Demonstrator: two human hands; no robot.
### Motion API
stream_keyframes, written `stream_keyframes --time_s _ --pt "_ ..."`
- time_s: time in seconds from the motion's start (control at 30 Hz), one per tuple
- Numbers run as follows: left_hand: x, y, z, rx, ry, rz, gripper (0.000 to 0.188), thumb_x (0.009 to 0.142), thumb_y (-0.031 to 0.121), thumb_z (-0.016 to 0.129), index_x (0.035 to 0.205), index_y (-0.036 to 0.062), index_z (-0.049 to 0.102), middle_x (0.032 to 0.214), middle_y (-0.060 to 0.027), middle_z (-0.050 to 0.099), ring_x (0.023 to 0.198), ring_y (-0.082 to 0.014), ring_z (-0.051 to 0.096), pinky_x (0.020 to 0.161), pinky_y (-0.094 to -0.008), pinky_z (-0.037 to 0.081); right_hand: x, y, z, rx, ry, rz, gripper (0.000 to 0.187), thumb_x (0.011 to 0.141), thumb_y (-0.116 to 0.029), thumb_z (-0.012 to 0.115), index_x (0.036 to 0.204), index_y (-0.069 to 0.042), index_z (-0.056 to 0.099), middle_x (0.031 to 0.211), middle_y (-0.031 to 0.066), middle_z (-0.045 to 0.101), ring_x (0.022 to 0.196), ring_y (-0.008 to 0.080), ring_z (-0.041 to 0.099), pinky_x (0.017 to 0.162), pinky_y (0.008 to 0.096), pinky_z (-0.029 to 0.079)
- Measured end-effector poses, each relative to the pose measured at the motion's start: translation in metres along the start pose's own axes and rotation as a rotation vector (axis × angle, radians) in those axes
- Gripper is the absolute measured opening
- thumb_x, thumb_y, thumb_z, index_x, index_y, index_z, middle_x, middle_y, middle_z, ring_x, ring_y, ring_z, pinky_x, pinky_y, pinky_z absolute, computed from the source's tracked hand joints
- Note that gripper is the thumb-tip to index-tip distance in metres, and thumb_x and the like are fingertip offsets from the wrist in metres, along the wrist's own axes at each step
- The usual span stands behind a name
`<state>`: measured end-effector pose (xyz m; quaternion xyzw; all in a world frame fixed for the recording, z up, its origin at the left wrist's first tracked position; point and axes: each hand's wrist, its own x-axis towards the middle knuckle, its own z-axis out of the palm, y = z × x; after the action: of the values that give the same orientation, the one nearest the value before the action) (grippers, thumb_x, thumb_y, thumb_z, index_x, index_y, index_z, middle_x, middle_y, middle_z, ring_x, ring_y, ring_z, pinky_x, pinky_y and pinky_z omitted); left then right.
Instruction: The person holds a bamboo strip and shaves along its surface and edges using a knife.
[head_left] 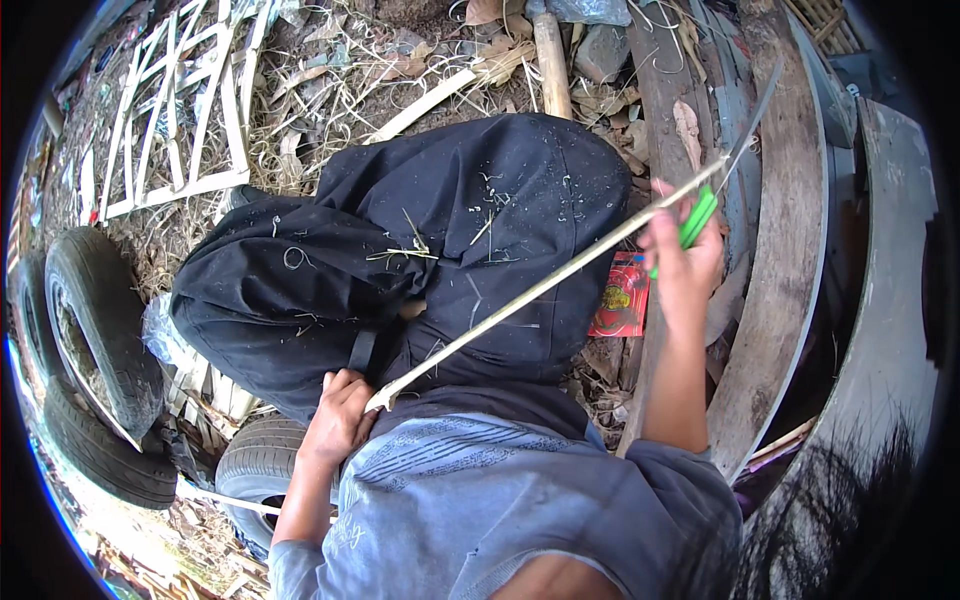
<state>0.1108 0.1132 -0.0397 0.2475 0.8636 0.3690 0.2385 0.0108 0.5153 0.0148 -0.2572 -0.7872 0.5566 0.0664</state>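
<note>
A long, pale bamboo strip (540, 287) slants across my lap from lower left to upper right. My left hand (343, 415) is closed at its near end, close to my waist. On the right, my right hand (685, 250) grips the bright green handle of a knife (697, 218). The knife's thin grey blade points up and right, crossing the strip's far end. That far part of the strip passes by my right thumb and fingers, which look slightly blurred. Thin shavings lie on my black trousers (470, 215).
Wooden planks (775, 270) run along my right, with a red packet (622, 297) beside my leg. Old tyres (105, 340) lie on the left. A lattice frame of bamboo strips (180, 120) rests at far left, among shavings and dry leaves. A round stick (551, 65) lies ahead.
</note>
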Motion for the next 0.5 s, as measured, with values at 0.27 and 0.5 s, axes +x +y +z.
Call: stream_keyframes --time_s 0.27,0.5 --pt "0.012 0.01 -0.043 -0.16 -0.178 -0.071 0.061 0.077 0.031 0.076 0.125 0.0005 0.053 0.108 -0.0166 0.056 0.109 -0.033 0.053 0.097 -0.0395 0.04 0.014 -0.024 0.071 0.688 -0.133 -0.05 0.035 0.083 0.005 0.069 0.082 -0.013 0.039 0.092 0.0116 0.065 0.084 0.0158 0.066 0.08 0.0282 0.051" --pt "0.084 0.008 -0.078 -1.065 -0.24 -0.05 0.094 0.075 0.056 0.073 0.138 -0.0042 0.039 0.118 -0.0155 0.059 0.115 -0.0231 0.052 0.102 -0.0364 0.036 0.019 -0.052 0.104 0.808 -0.32 -0.115 0.034 0.085 0.001 0.069 0.081 -0.017 0.04 0.089 0.0052 0.063 0.086 0.0144 0.063 0.077 0.0261 0.048"
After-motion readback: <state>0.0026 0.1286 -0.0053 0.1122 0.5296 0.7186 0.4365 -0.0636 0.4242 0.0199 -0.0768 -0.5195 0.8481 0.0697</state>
